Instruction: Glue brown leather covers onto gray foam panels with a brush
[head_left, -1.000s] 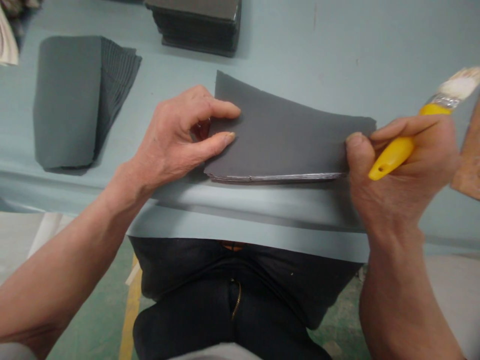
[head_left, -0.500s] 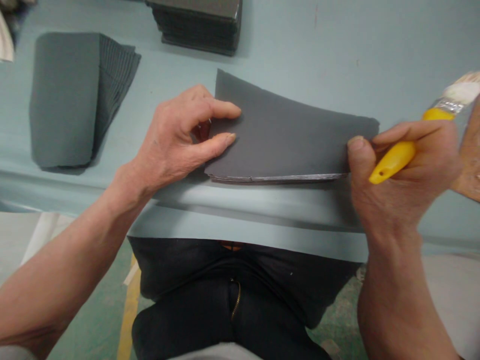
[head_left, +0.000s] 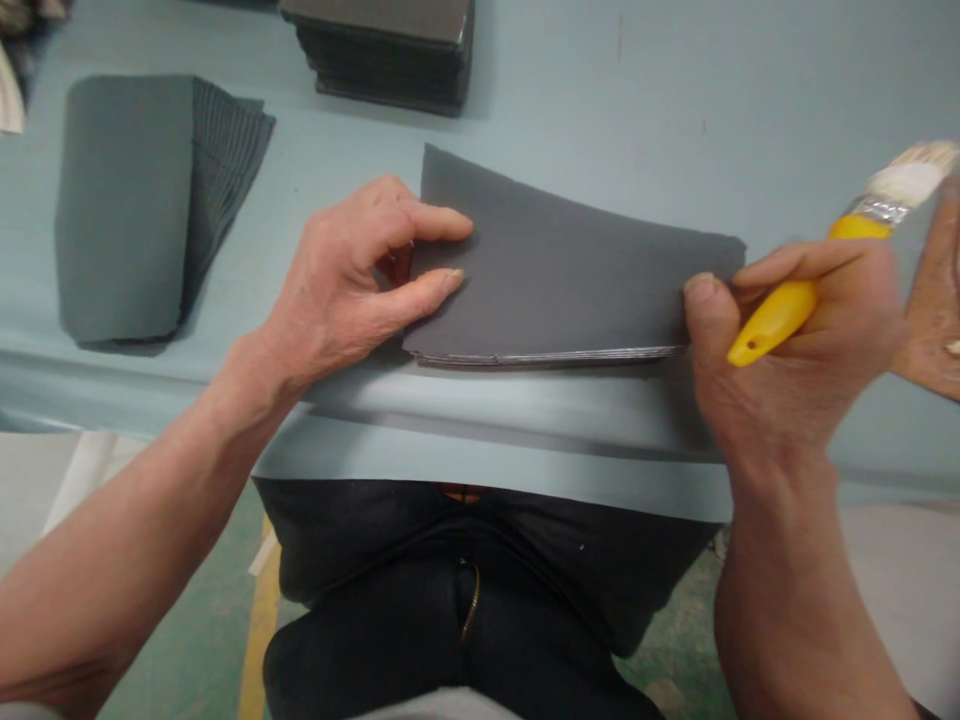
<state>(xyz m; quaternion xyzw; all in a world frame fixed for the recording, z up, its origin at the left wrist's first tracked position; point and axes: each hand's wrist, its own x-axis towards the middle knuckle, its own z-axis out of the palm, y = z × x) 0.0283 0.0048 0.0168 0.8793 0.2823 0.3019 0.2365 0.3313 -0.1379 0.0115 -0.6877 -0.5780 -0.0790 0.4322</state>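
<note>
A thin stack of dark grey sheets [head_left: 570, 270] lies near the table's front edge, its layered edges facing me and its ends bowed up. My left hand [head_left: 352, 260] grips the stack's left end, thumb and index finger on top, the other fingers partly hidden behind it. At the right end, my right hand [head_left: 810, 330] pinches the stack with the thumb on top. That same hand also holds a paintbrush [head_left: 776, 320] with a yellow handle, its pale, white-coated bristles pointing up and right.
A fanned pile of dark grey-green pieces [head_left: 124, 210] lies at the left on the pale blue-green table [head_left: 600, 90]. Farther back stands a tall block of dark stacked pieces [head_left: 382, 55]. A brown board [head_left: 934, 320] lies at the right edge.
Both hands keep their hold on the stack and the brush. The whole view has shifted slightly, so the stack and hands appear a little farther left.
</note>
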